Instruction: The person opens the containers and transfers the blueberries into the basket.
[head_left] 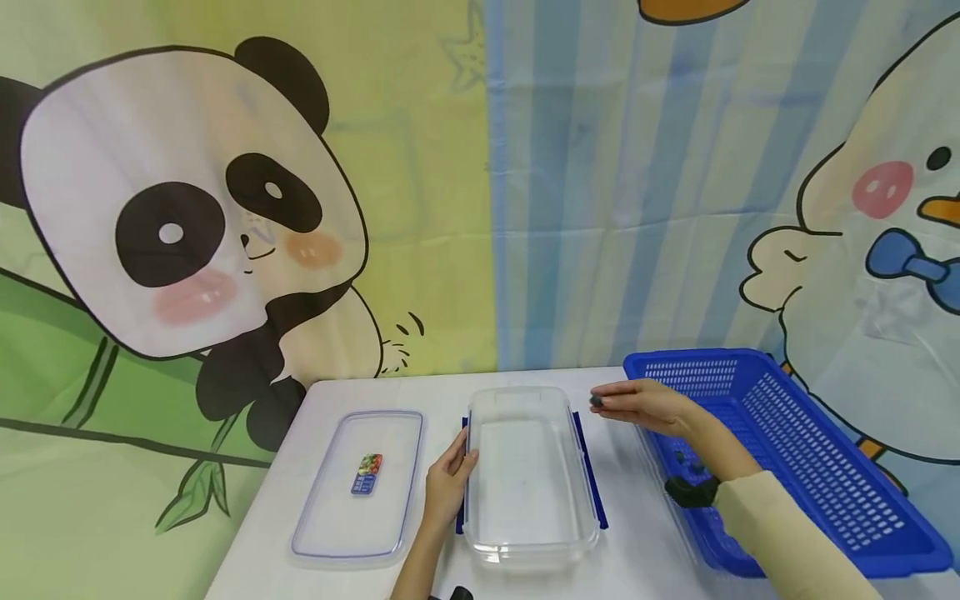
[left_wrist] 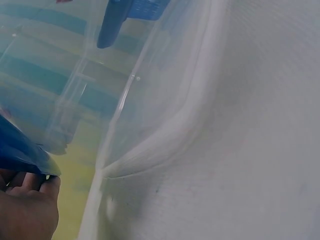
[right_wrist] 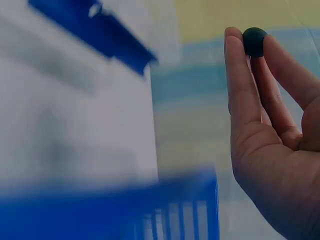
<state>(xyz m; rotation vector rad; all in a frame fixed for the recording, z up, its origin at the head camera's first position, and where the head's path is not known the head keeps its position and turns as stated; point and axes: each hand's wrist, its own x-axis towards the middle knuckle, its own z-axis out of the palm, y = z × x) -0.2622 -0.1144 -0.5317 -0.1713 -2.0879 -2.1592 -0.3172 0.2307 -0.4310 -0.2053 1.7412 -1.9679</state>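
In the head view, a clear plastic container stands uncovered on the table, blue latch flaps folded out along both long sides. My left hand grips its left side, thumb at the rim. The left wrist view shows those fingers against a blue flap. Between the thumb and fingertips of my right hand is a small dark green ball, pinched in the air right of the container. Under the right forearm, a few dark balls lie in the blue basket.
A clear lid with a blue edge and a colourful label lies flat left of the container. The basket stands at the table's right side. Behind the white table hangs a printed cloth with cartoon animals.
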